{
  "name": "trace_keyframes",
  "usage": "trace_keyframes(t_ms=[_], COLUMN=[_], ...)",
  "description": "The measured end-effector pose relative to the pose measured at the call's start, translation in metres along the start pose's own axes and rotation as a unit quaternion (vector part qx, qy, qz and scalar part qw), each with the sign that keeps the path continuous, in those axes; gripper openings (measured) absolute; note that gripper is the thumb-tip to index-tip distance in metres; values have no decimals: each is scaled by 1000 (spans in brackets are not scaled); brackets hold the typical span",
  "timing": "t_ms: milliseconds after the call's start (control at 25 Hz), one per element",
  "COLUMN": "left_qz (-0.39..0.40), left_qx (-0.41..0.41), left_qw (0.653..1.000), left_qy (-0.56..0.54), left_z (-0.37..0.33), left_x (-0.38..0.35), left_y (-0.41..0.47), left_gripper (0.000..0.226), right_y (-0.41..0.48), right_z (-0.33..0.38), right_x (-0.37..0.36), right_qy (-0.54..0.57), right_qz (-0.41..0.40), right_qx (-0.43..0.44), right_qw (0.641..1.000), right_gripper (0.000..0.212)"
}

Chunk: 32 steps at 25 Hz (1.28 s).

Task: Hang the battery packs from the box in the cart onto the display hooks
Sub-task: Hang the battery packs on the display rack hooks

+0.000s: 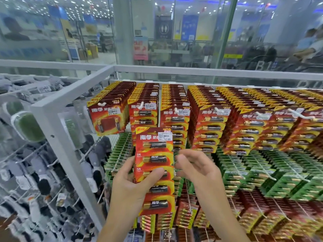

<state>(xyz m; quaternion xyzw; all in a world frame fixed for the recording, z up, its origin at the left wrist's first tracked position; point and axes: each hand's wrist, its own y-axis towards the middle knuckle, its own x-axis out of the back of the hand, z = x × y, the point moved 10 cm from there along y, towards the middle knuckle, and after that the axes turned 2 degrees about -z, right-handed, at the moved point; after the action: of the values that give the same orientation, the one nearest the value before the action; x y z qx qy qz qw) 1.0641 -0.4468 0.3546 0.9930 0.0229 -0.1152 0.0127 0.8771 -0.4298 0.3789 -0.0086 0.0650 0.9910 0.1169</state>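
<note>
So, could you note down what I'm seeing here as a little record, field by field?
Place: shop display behind a white frame
Left hand: grips a long red battery pack, upright
Right hand: beside the pack, fingers loosely curled, nothing visibly held
Price sticker: 12.00
Top row: red packs hanging on white hooks
Below: green packs
Left side: socks on hooks
Status: held pack not yet hung

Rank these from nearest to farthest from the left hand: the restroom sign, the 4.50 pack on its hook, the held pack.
1. Held pack, gripped in the left hand itself.
2. 4.50 pack, hanging upper left.
3. Restroom sign, far background, top centre.
</note>
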Motion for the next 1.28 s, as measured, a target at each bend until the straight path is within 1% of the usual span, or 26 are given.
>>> trace_keyframes(t_ms=[80, 200, 280, 320, 360, 440, 520, 640, 720, 800, 920, 960, 1080, 1120, 1200, 1240, 1280], left_qz=[22, 42, 51, 52, 52, 43, 16, -10, -24, -45, -52, -51, -54, -57, -61, -60, -62], left_qx=[-5, -13, -20, -23, -25, -31, -35, -30, -29, -32, -50, -57, -72, -76, -77, -75, -71], left_qw=[1000, 999, 998, 998, 998, 998, 999, 999, 999, 998, 997, 997, 996, 995, 995, 995, 996], left_qy=[13, 33, 43, 41, 35, 23, 5, -16, -23, -28, -29, -25, -12, -9, -8, -8, -10], left_z=[2, 4, 3, 1, 0, -3, -7, -8, -8, -10, -22, -27, -34, -35, -33, -30, -28], left_x=[-13, -24, -30, -33, -35, -36, -30, -14, -4, 7, 14, 14, 14, 14, 16, 16, 15], left_y=[-2, -4, -7, -8, -10, -12, -12, -7, -2, 4, 18, 22, 38, 42, 50, 53, 54], left_gripper=[44, 51, 53, 53, 50, 38, 27, 27, 33, 41, 31, 31, 35, 35, 32, 31, 30], right_y=[-4, -2, -3, -5, -5, -8, -9, -6, -2, 4, 10, 11, 13, 14, 12, 11, 11], right_z=[-3, -21, -29, -31, -32, -29, -29, -28, -25, -18, -7, -4, -7, -10, -11, -11, -12], right_x=[-2, 11, 16, 17, 18, 17, 19, 26, 35, 40, 44, 45, 52, 53, 52, 54, 56], right_qy=[15, 32, 51, 70, 91, 133, 167, 188, 194, 197, 196, 199, 204, 199, 193, 189, 185], right_qz=[27, 9, 4, 1, 2, 4, -1, -24, -43, -48, -45, -46, -49, -48, -47, -60, -66], right_qx=[-30, -84, -108, -118, -119, -119, -124, -123, -114, -87, -55, -51, -60, -63, -69, -70, -69], right_qw=[999, 996, 993, 991, 989, 984, 978, 974, 973, 975, 978, 978, 976, 977, 978, 978, 978], right_gripper=[44, 51, 52, 49, 43, 27, 21, 13, 9, 16, 50, 51, 18, 17, 30, 32, 28])
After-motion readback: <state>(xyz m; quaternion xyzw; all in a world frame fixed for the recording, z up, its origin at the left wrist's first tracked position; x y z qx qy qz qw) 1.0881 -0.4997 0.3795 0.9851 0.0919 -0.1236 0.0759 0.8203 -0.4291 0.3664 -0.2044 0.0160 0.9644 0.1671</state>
